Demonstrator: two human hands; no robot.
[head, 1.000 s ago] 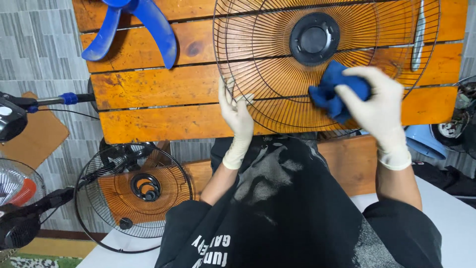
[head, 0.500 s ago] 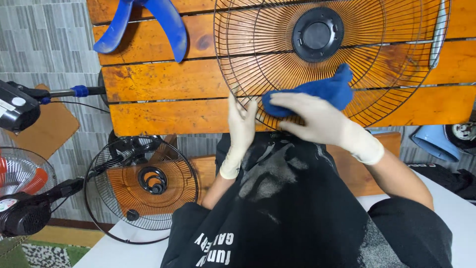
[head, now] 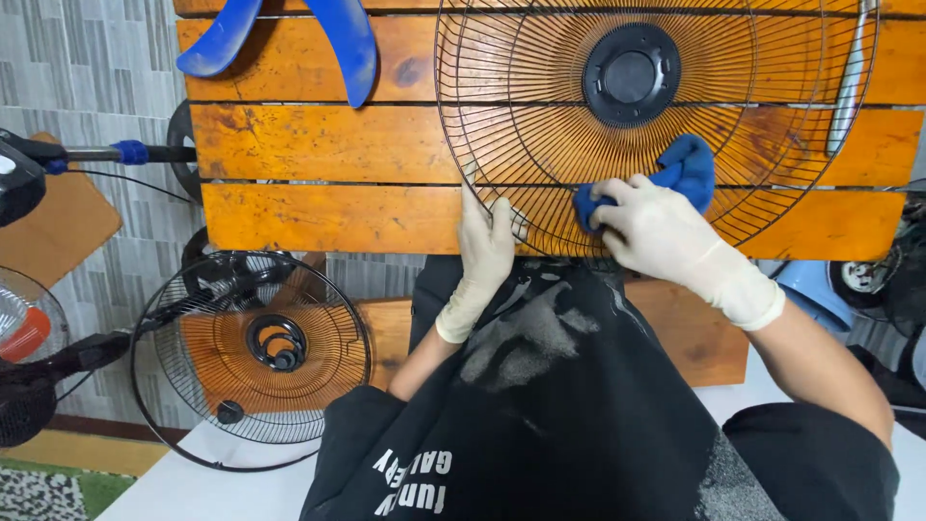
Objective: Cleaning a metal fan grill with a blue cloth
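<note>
your left hand (head: 485,253), in a pale glove, grips the near left rim of the wire fan guard (head: 540,145), fingers curled over the outer ring where it sits at the near edge of the wooden table (head: 318,145). your right hand (head: 659,232), gloved the same way, presses a blue cloth (head: 687,166) against the guard's spokes, fingers bent down over the near end of the cloth and holding it; the rest of the cloth bunches out past your fingertips toward the far right. the cloth lies on the near part of the guard, just near of the black round hub (head: 631,74) at the guard's centre, and apart from it.

the guard lies flat on the orange slatted table, covering most of its right half, its near rim reaching the table's near edge close to your body. a blue fan blade (head: 338,39) lies on the far left of the table, well apart from the guard. a grey metal strip (head: 849,82) lies along the far right under the guard's wires. on the floor to the left, below the table, a second black wire guard (head: 251,357) leans by a wooden bench (head: 694,338), and farther left a fan with a red blade (head: 24,333) shows at the frame's edge. your black apron (head: 559,405) fills the near middle.
</note>
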